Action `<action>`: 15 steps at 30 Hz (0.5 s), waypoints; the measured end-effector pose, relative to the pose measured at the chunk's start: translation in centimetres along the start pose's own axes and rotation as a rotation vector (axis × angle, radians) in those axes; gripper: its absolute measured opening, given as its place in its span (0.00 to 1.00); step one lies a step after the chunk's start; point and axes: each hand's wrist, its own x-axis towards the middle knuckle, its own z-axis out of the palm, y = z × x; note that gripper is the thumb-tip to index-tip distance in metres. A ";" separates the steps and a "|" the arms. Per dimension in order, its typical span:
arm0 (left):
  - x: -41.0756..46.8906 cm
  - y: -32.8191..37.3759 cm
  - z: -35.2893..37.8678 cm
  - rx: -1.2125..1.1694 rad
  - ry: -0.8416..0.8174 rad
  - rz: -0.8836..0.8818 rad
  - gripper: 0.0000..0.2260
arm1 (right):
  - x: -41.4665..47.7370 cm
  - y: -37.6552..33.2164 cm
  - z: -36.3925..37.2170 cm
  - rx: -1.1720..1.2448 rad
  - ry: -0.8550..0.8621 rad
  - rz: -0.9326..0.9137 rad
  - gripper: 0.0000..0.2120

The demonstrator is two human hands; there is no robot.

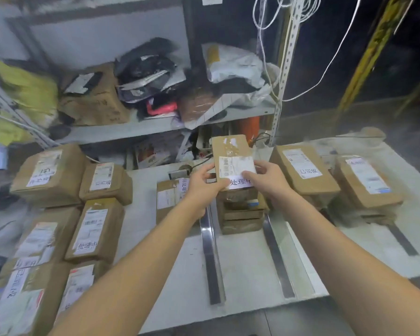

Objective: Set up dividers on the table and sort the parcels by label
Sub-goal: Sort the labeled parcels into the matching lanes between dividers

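Both hands grip one brown parcel point(233, 157): left hand point(201, 184) closed on its near-left edge, right hand point(268, 178) closed on its near-right corner, thumb over the white label. Parcel is tilted, far end up, held just above a middle stack point(240, 212) of brown parcels on the white table point(243, 265). Landmark = that middle stack. Label strip on the held parcel reads partly; last character is cut off by the right thumb. Stack's top is mostly hidden behind the held parcel and the hands, so I can't tell if they touch. Dark divider strips lie flat on the table: left divider point(210, 258) just left of the stack, middle divider point(277, 258) just right of it, right divider point(401, 240) well to the right, its far end hidden under boxes. Left of the stack, one small parcel point(170, 197), partly covered by the left forearm. Right of the stack, a labelled box point(303, 170), then another box point(367, 180), motion-blurred. Far left, a loose pile of parcels point(66, 214), the nearest ones cut off by the frame edge. Behind the stack, a shelf point(155, 127) of bags and cartons, too blurred to identify.
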 end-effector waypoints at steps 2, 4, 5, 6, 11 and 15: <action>-0.1 -0.4 0.9 0.010 0.019 -0.029 0.27 | 0.3 1.0 -0.7 -0.014 -0.028 0.018 0.21; -0.1 -1.1 1.3 0.044 0.026 -0.057 0.28 | 0.4 1.6 -1.0 -0.044 -0.055 0.038 0.22; 0.0 -1.4 1.5 0.061 0.024 -0.072 0.29 | 0.3 1.9 -1.1 -0.069 -0.070 0.043 0.22; 0.0 -1.7 1.6 0.067 0.024 -0.083 0.29 | 0.4 2.2 -1.3 -0.094 -0.080 0.040 0.23; -0.1 -3.2 1.8 0.066 0.011 -0.049 0.27 | 0.5 3.0 -1.6 -0.140 -0.076 0.037 0.25; -0.9 -3.9 1.6 0.097 -0.008 -0.003 0.22 | 0.5 2.9 -1.5 -0.187 -0.061 0.039 0.26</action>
